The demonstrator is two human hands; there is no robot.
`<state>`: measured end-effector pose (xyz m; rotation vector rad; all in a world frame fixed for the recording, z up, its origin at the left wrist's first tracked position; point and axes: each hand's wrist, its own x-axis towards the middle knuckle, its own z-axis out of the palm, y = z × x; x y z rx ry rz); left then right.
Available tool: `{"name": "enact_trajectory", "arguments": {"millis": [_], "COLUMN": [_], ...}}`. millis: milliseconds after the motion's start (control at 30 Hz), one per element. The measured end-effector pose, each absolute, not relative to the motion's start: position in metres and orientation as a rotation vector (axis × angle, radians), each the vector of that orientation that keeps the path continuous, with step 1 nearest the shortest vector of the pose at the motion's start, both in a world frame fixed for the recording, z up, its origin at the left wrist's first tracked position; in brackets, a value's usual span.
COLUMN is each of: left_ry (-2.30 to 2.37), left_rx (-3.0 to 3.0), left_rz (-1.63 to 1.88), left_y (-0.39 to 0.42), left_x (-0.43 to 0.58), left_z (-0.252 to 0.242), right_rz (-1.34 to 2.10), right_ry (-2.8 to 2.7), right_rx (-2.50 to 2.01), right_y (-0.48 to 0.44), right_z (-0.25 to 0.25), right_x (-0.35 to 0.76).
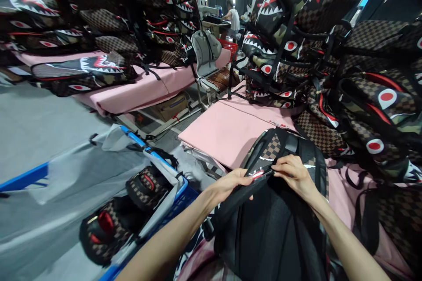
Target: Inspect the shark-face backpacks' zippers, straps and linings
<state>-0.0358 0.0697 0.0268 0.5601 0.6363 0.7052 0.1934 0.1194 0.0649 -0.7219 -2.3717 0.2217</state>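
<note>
A backpack leans against the pink table's near edge in front of me, its black padded back facing up. Checkered and camouflage patches show at its top. My left hand is closed around a black shoulder strap. On this strap, beside the left thumb, sits a small shiny red-and-white label. My right hand pinches the strap's dark end just right of the label, fingertips together. Exactly what lies between those fingertips is too small to make out.
Stacked shark-face backpacks crowd the pink table at right; more piles stand at left. A blue-framed bin at lower left holds checkered bags. Beyond are a grey chair and a person.
</note>
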Motion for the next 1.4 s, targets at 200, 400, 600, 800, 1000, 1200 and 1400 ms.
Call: {"name": "enact_trajectory", "arguments": {"millis": [200,400,600,800,1000,1200,1400], "left_ry": [0.585,0.504,0.515,0.498,0.512,0.526,0.506], "left_rx": [0.635,0.706,0.709,0.729,0.740,0.747,0.753], "left_rz": [0.702,0.672,0.657,0.674,0.661,0.653,0.681], "left_y": [0.063,0.061,0.061,0.059,0.060,0.058,0.054], "left_x": [-0.040,-0.043,-0.041,-0.041,-0.040,-0.038,-0.034], "left_z": [0.034,0.039,0.038,0.037,0.040,0.048,0.051], "right_rz": [0.235,0.292,0.288,0.347,0.340,0.270,0.265], "right_ry": [-2.368,-2.355,-2.344,-2.324,-2.337,-2.392,-2.391], "right_rx": [-0.703,-0.702,-0.685,-0.702,-0.678,-0.648,-0.677], "right_y": [0.120,0.119,0.117,0.115,0.114,0.109,0.103], "right_z": [0.064,0.064,0.068,0.069,0.070,0.075,0.076], "right_x": [0.196,0.199,0.197,0.198,0.196,0.190,0.193]}}
